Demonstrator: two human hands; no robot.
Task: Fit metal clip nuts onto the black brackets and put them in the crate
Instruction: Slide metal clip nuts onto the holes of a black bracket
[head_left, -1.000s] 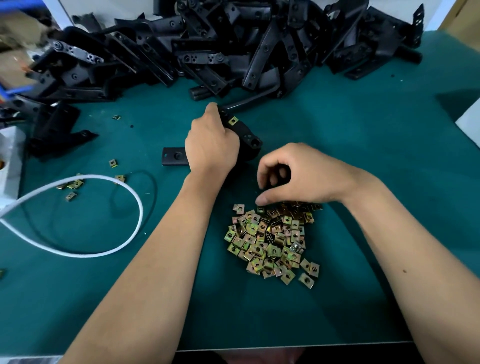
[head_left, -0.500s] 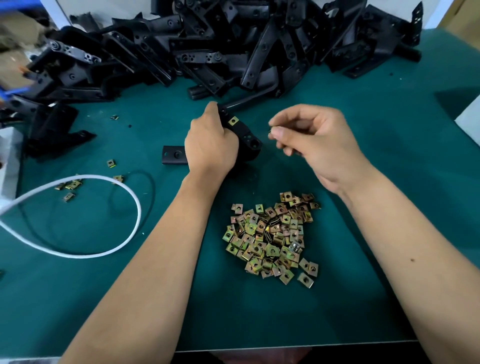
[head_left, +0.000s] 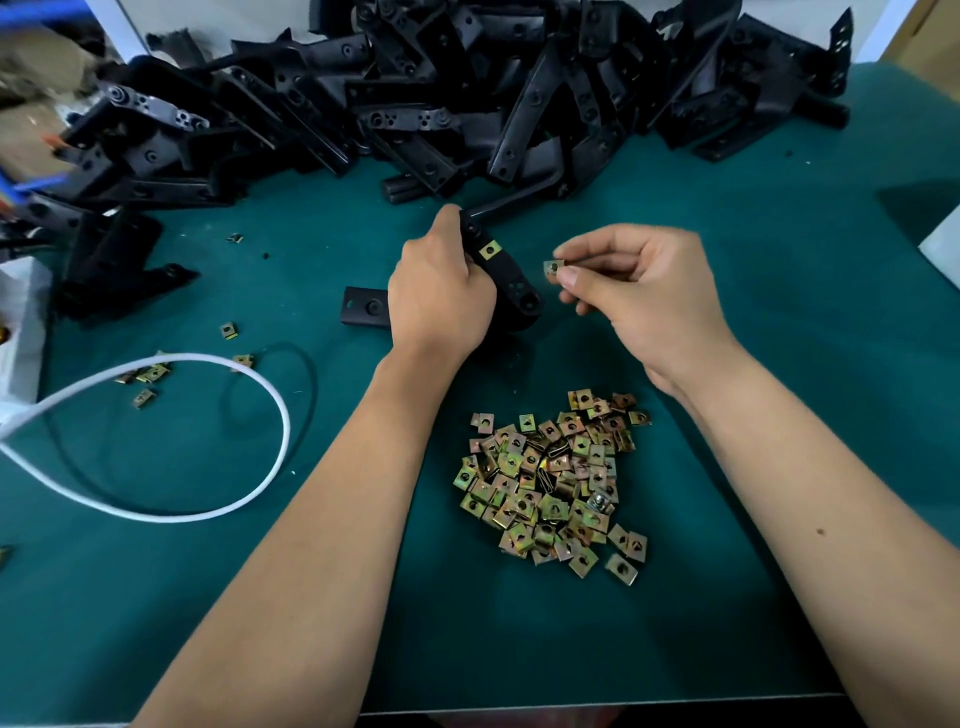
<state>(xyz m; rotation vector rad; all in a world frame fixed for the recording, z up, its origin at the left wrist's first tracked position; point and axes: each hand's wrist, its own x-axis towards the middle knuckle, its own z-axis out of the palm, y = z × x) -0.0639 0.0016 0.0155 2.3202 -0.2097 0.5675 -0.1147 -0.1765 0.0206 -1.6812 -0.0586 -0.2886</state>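
Bracket (head_left: 511, 283) in work sits on the green mat (head_left: 727, 467), mid-table, just in front of the bracket stockpile. Left hand (head_left: 441, 296) grips it from the left side, fingers wrapped round the body, thumb up along the top end. One clip nut already fitted (head_left: 489, 250) on the upper part of the bracket; lower end shows two bare holes. A flat tab of the bracket (head_left: 365, 306) sticks out to the left of the hand, lying on the mat. Right hand (head_left: 639, 291) is just to the right of the bracket, not touching it, pinching a single loose clip nut (head_left: 553, 269) between thumb and forefinger, other fingers curled in. Nut is held beside the bracket's lower end, small gap between them. Hands are apart, each clamped on its own part. Loose pile of clip nuts (head_left: 556, 483) lies on the mat nearer the body, between the forearms. A few stray clip nuts (head_left: 228, 330) are scattered to the left. White cable (head_left: 218, 506) loops over the mat on the left side, some strays just beside it. Big heap of black brackets (head_left: 467, 93) runs along the far edge of the table. Crate not in view.
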